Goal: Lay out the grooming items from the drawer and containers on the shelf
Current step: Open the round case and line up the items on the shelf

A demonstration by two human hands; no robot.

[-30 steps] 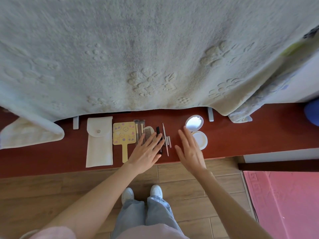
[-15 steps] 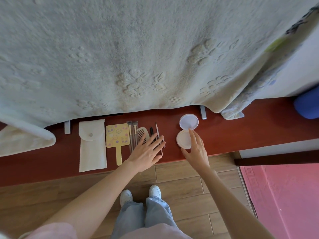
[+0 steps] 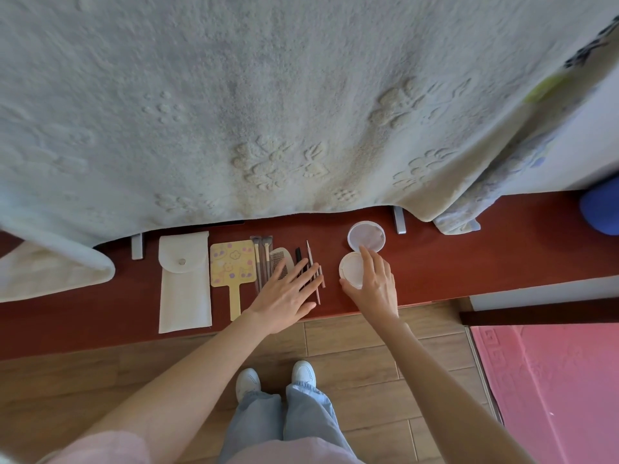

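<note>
A pale embossed fleece blanket (image 3: pixel 268 112) hangs over the long red-brown wooden shelf (image 3: pixel 469 259). Left of the left hand (image 3: pixel 284 293) lie a cream fabric snap pouch (image 3: pixel 184 279) and a yellow patterned paddle mirror (image 3: pixel 231 266); that hand rests flat, fingers straight and spread, on the beige comb (image 3: pixel 279 261) and thin brushes (image 3: pixel 263 259). The right hand (image 3: pixel 371 283), fingers curled, grips the round white open compact (image 3: pixel 355 262) at its lower half

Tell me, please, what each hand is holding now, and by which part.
The right hand grips the round white compact case by the rim of its lower half. The left hand holds nothing; its straight fingers rest on the thin brown sticks.
</note>
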